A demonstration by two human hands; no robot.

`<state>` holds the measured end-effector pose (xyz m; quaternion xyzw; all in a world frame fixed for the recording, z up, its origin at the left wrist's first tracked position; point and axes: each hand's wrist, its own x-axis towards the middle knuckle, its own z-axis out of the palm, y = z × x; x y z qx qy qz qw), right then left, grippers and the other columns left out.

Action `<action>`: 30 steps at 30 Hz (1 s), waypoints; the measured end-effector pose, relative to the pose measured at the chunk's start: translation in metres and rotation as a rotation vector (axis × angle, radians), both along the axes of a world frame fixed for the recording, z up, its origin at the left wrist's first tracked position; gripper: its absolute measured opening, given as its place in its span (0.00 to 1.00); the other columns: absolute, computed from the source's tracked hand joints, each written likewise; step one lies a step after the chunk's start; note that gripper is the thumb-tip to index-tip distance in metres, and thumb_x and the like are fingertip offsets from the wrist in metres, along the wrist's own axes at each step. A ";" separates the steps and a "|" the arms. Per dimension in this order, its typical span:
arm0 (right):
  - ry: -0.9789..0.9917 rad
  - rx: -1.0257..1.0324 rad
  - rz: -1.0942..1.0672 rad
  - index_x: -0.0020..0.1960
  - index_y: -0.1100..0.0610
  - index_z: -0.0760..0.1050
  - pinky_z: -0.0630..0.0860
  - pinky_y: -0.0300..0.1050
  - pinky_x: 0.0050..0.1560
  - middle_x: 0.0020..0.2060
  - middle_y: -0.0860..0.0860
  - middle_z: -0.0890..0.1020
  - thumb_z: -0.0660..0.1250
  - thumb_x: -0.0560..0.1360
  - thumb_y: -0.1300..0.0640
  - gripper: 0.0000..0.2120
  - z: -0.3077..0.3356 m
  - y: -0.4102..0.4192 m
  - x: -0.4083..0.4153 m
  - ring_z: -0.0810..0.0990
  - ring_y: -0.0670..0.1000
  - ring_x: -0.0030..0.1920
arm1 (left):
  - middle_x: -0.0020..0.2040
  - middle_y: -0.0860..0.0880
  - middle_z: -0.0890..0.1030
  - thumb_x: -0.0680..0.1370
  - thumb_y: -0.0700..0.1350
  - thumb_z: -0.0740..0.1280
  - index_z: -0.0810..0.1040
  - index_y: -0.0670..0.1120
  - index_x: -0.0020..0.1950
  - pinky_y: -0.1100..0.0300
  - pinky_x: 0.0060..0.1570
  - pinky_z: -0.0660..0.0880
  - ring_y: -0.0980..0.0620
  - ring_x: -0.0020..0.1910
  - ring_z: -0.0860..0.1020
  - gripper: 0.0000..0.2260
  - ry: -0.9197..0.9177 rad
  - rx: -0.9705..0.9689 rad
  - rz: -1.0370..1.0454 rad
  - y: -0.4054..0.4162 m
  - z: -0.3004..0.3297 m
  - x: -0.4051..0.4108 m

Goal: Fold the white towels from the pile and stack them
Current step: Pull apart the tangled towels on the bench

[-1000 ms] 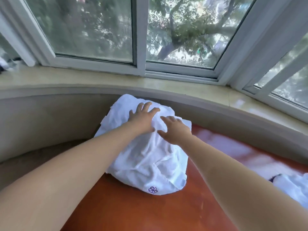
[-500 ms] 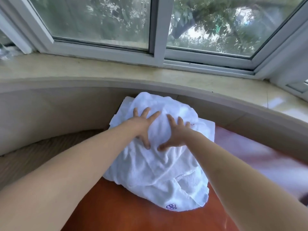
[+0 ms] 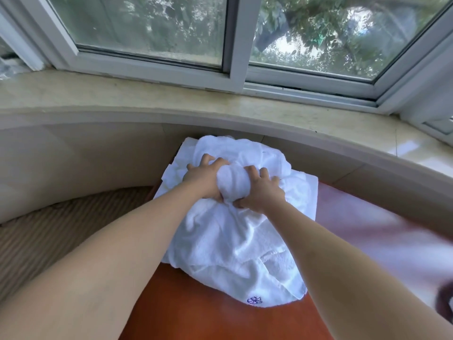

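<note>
towel pile [image 3: 235,231] at 12 on the orange table [image 3: 208,320], tucked under the sill | left hand [image 3: 204,179] + right hand [image 3: 259,191] both bunching one towel [image 3: 232,180] | guessing: to lift it free

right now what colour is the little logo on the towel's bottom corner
Purple-blue, a small flower-like mark on the white towel; head view shows it.

Blurred dark object [image 3: 445,299] at the right edge; towel pile's [image 3: 235,241] folds under the hands.
</note>
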<state>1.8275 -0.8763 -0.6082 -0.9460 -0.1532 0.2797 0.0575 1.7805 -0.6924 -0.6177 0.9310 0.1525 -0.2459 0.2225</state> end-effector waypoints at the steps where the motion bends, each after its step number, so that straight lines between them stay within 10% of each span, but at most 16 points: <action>1: -0.033 0.017 0.004 0.71 0.39 0.55 0.76 0.63 0.57 0.64 0.47 0.64 0.77 0.64 0.37 0.44 0.001 -0.002 -0.005 0.65 0.62 0.66 | 0.71 0.56 0.57 0.64 0.56 0.80 0.58 0.69 0.72 0.52 0.43 0.76 0.36 0.63 0.66 0.44 -0.021 0.013 0.012 -0.002 0.000 -0.004; 10: -0.276 0.154 0.037 0.69 0.46 0.65 0.70 0.51 0.37 0.56 0.52 0.70 0.71 0.73 0.50 0.27 0.010 -0.023 -0.066 0.71 0.63 0.57 | 0.69 0.54 0.62 0.76 0.47 0.67 0.68 0.63 0.67 0.54 0.36 0.72 0.37 0.60 0.67 0.22 -0.205 0.090 0.045 -0.027 0.015 -0.062; 30: -0.289 0.392 0.083 0.67 0.51 0.66 0.77 0.54 0.52 0.56 0.57 0.74 0.72 0.72 0.51 0.26 0.140 -0.177 -0.141 0.78 0.63 0.53 | 0.63 0.53 0.63 0.72 0.55 0.62 0.66 0.63 0.62 0.52 0.41 0.74 0.43 0.58 0.68 0.19 -0.258 0.123 0.010 -0.173 0.170 -0.148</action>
